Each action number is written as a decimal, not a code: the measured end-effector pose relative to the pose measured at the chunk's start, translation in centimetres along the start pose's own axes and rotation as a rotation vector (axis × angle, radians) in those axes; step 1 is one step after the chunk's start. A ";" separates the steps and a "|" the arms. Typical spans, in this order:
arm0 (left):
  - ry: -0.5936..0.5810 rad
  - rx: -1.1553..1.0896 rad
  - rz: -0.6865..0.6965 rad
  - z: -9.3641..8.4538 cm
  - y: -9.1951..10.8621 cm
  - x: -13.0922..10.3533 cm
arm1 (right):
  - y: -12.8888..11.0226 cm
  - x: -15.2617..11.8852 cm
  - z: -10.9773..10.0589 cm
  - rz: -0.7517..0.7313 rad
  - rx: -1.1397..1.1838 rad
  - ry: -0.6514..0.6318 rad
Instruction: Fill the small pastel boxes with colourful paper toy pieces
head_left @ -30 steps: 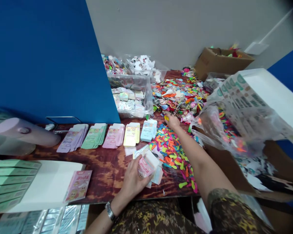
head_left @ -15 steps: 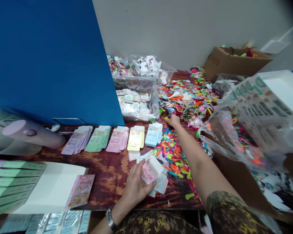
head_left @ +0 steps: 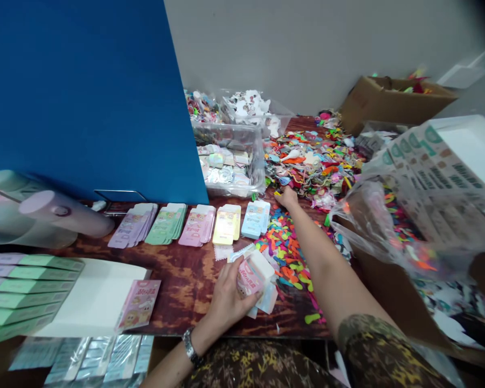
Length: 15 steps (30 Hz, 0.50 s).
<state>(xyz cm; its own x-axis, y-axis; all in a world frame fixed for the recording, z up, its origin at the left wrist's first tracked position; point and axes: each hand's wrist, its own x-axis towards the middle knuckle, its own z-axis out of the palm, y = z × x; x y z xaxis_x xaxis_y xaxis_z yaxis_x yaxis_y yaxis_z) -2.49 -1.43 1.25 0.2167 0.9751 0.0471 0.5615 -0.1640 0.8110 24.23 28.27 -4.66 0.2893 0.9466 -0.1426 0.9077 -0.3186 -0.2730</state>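
Observation:
My left hand is closed around a small pink printed box, whose white flap stands up at the top. Beneath the box lie pale blue and white paper packets on the table. My right hand is stretched out to the near edge of a heap of mixed small trinkets. Its fingers are drawn together beside a tiny yellow piece, and what they pinch is too small to make out. Under my right forearm spreads a pile of bright uninflated balloons.
Flat box stacks in purple, green, pink, yellow and blue form a row. Behind them stands a clear bin. A white tray holds finished-looking boxes at left. Cartons and plastic bags crowd the right.
The view has shifted slightly, so things on the left appear a little higher and further right. My left hand still holds the pink box; my right hand stays at the heap's edge.

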 end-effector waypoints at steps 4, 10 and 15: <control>0.001 -0.005 -0.001 -0.1 0.0 -0.4 | 0.3 0.2 -0.3 -0.044 0.016 -0.025; -0.026 0.009 -0.046 -0.2 -0.1 -0.8 | 1.3 0.7 -0.6 -0.182 -0.020 -0.034; -0.036 0.001 -0.047 -0.2 0.0 -0.5 | 1.3 2.0 -1.2 -0.234 -0.100 -0.088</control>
<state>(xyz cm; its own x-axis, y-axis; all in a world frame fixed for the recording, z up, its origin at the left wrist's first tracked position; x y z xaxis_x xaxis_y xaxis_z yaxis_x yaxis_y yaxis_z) -2.75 -1.85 1.36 0.2186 0.9757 -0.0120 0.5722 -0.1183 0.8115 26.40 29.85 -4.15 0.0447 0.9845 -0.1697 0.9736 -0.0810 -0.2133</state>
